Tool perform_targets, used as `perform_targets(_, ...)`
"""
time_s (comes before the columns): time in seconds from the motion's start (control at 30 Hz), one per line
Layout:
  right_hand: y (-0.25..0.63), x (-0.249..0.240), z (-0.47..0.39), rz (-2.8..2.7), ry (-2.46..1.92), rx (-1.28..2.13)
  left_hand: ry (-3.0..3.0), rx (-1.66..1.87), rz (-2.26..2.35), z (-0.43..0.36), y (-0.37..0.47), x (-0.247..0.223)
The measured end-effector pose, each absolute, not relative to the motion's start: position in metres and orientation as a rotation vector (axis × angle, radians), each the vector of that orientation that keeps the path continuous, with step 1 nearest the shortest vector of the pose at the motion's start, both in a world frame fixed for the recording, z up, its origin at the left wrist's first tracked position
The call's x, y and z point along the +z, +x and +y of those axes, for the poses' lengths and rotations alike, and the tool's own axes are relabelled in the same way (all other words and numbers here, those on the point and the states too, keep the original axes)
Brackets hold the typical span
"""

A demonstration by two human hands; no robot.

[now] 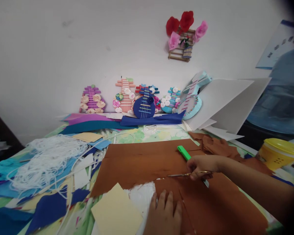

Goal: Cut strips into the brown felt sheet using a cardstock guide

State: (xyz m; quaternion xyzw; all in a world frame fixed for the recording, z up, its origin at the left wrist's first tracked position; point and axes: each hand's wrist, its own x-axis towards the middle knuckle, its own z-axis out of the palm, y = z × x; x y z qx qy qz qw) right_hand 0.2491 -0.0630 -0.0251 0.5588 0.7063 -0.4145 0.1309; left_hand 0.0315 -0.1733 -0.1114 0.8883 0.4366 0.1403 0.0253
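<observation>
My right hand [198,166] grips a pair of scissors [178,175] with gold-coloured handles, their blades pointing left above brown crepe-like paper [139,163]. A bright green utility knife [183,152] runs beneath this hand, its other end showing below the fingers; whether the hand also holds it, I cannot tell. My left hand [164,213] lies flat with fingers spread on the brown paper, near its cut edge. Beside the left fingers, a white board or sheet [143,197] shows through a gap in the brown paper. A cream paper piece [117,210] overlaps its left side.
White string [54,160] is heaped at left among blue paper scraps [50,205]. Several decorated model lutes [144,106] lean against the wall, beside white boards [220,98]. At right stand a yellow tub [279,153] and a large water bottle [279,94].
</observation>
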Motion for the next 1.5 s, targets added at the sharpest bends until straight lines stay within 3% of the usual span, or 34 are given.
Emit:
perform_targets(0.4,0.244,-0.025,-0.059,1.991,1.422,-1.55,2.71,0.264,1.214,-0.167,0.031,-0.113)
perform_targets(0.57,0.24,-0.023,-0.056,1.992,1.396,-1.541,2.665,0.16,1.17,-0.167,0.028,-0.101)
perform_targets(1.0,0.229,-0.03,-0.048,2.063,1.493,-1.321,2.763,0.363,1.186,-0.168,0.03,-0.118)
perform_targets(1.5,0.219,-0.024,-0.05,2.17,1.373,-1.252,2.895,1.563,1.394,-0.157,0.047,-0.155)
